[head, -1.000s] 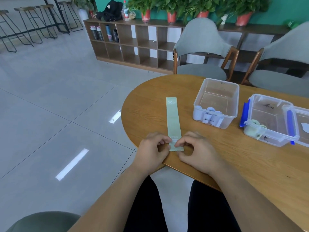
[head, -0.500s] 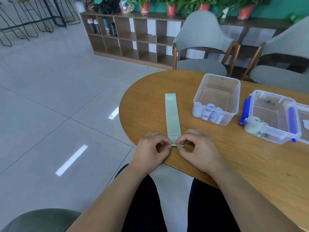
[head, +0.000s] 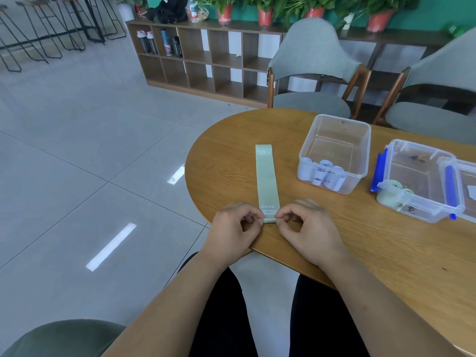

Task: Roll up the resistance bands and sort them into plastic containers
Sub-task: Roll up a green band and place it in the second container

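The left hand [head: 233, 224] and right hand [head: 307, 222] pinch the rolled near end of the pale-green elastic resistance band [head: 266, 181] between them; uneven pressure could skew or spring the roll.

Pale green band [head: 266, 181]: white "30" at far end, trailing characters unclear; small print at near end unreadable. Handwritten marks on open tub [head: 367, 140] and blue-latched tub [head: 438, 208]: illegible.

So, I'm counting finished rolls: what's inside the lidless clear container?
Pale rolled bands bunch against the near wall of the container; the rest looks empty. Overlap hides their number.
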### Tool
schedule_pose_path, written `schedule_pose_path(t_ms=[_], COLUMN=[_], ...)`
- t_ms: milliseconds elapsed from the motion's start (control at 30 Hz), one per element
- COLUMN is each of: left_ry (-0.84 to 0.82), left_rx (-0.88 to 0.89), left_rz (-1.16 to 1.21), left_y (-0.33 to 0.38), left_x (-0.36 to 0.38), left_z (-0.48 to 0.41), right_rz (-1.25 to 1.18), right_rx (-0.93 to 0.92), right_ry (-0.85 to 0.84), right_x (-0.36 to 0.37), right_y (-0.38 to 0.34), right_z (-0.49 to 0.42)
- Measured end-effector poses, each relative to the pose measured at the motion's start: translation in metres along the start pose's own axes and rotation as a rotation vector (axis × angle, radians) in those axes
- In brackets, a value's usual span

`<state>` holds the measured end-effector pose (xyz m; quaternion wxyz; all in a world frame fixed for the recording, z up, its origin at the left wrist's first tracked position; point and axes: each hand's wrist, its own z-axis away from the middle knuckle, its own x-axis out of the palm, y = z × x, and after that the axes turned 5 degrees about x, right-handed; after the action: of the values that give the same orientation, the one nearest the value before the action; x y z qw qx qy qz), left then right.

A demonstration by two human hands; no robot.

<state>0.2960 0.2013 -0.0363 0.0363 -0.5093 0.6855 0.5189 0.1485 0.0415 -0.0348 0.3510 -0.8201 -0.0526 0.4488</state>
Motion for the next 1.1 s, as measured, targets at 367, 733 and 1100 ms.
schedule_pose_path(t_ms=[367,733,1100], left_ry=[-0.012,0.046,0.041], left_rx=[0.016,0.052,0.081], left_rz=[-0.015,0.012,-0.059], left_y=[-0.005,-0.008,-0.013], left_x=[0.005,0.008,0.011], left_z=[0.000,0.000,0.001], right_rz=[0.044,0.081,0.118], right_rx=[0.009,0.028,0.021], right_ry=[-0.013,0.007,0.027], right_x=[0.004,0.008,0.010], right_y=[0.003,0.005,0.007], right_z=[-0.001,-0.002,-0.001])
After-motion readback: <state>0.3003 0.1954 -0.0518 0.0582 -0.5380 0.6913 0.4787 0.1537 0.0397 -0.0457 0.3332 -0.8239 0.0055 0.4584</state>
